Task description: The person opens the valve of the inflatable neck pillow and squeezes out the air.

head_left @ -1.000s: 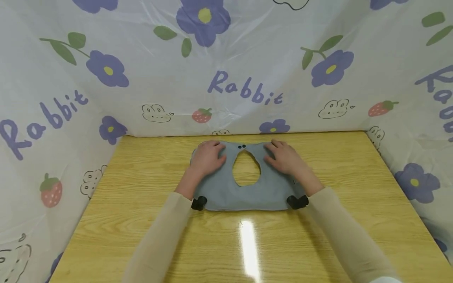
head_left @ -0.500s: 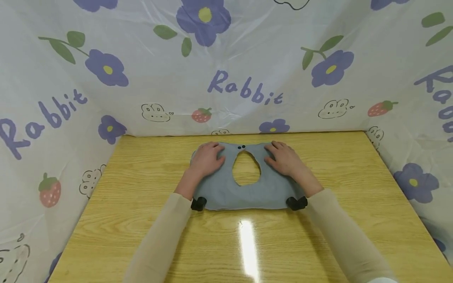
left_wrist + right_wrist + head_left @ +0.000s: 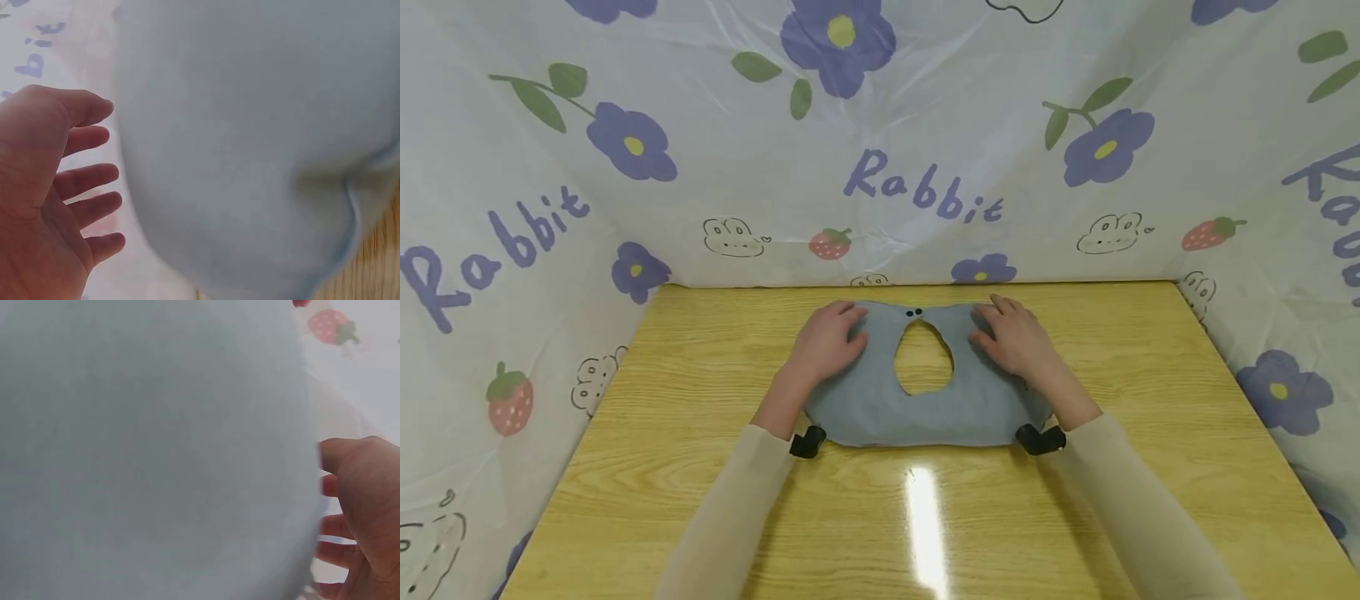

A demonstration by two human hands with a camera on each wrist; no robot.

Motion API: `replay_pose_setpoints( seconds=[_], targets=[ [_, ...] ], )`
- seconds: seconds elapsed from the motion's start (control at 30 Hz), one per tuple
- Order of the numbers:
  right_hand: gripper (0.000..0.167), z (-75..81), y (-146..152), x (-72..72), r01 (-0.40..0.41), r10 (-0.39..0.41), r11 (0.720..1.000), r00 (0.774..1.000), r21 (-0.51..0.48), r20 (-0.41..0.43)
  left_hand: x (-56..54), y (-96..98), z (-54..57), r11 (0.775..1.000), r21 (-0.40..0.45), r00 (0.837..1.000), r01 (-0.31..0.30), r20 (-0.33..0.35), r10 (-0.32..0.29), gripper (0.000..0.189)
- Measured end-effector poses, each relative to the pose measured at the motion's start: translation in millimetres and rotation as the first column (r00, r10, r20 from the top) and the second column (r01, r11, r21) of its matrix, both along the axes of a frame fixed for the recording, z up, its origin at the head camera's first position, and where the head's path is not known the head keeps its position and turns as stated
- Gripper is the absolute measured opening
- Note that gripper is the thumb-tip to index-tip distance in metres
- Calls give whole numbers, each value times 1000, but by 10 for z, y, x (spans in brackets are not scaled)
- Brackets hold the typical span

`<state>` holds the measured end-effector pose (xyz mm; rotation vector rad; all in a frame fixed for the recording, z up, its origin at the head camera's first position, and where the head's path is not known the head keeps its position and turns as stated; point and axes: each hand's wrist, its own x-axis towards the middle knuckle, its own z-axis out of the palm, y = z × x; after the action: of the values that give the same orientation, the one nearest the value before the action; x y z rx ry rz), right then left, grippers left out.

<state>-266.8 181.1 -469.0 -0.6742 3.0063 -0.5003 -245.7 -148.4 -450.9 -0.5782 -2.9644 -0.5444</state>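
A grey-blue neck pillow (image 3: pixel 925 421) lies on the wooden table, its two ends meeting at the far side around an oval hole. Two small black dots (image 3: pixel 913 313), perhaps snaps, sit where the ends meet. My left hand (image 3: pixel 826 343) is at the pillow's left side; in the left wrist view its fingers (image 3: pixel 87 178) are spread and loosely bent, with a small gap beside the pillow's edge. On the opposite side is my right hand (image 3: pixel 1017 343), its fingers over the pillow's right part. In the right wrist view the pillow hides some of those fingertips.
The wooden table (image 3: pixel 700 492) extends around the pillow on all sides. A white cloth (image 3: pixel 925 242) printed with flowers, rabbits and strawberries rises behind the table and along both sides. Black wrist mounts (image 3: pixel 808 442) sit below the sleeves.
Both hands have drawn slightly outward, the left hand to the left and the right hand to the right, uncovering more of the pillow. The pillow has stayed nearly in place.
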Motion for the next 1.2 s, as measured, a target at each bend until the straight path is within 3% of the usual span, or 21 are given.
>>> replay_pose_setpoints(
  seconds=[0.17,0.37,0.57,0.73,1.2],
  targets=[
    [54,71,24,128,-17,16,1000,998,-5,-66,176,-109,98,999,41,996,11,-89,-7,43],
    [54,35,9,287,-42,42,999,994,4,-104,321,-215,81,995,98,996,9,-93,0,45],
    [52,-81,-9,351,-43,45,999,990,13,-132,343,-200,-34,996,91,998,6,-61,0,54],
    [52,-152,-12,355,-35,36,999,992,14,-124,338,-124,-89,997,69,997,30,-80,-25,52],
    [50,-183,-13,346,-38,41,999,993,26,-108,330,-70,-214,1000,8,997,25,-76,-24,41]
  ],
)
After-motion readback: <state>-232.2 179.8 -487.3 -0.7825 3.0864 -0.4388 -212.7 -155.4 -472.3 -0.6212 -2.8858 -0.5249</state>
